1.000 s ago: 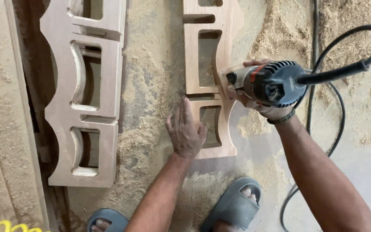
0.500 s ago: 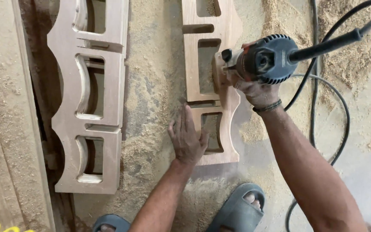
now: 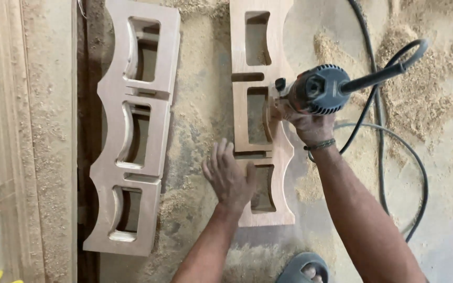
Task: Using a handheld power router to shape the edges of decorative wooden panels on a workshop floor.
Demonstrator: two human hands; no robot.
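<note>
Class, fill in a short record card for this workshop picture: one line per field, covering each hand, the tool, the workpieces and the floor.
left hand: flat, palm down on the near wooden frame, fingers spread
right hand: gripping the power router at the frame's right edge
cord: black, loops over the floor to the right
second wooden frame: lies apart to the left, untouched, three cut-outs
floor: covered with sawdust
foot: a grey sandal at the bottom edge

Left hand (image 3: 230, 178) presses flat on the wooden frame (image 3: 260, 136) while right hand (image 3: 306, 120) grips the router (image 3: 318, 89)
</note>
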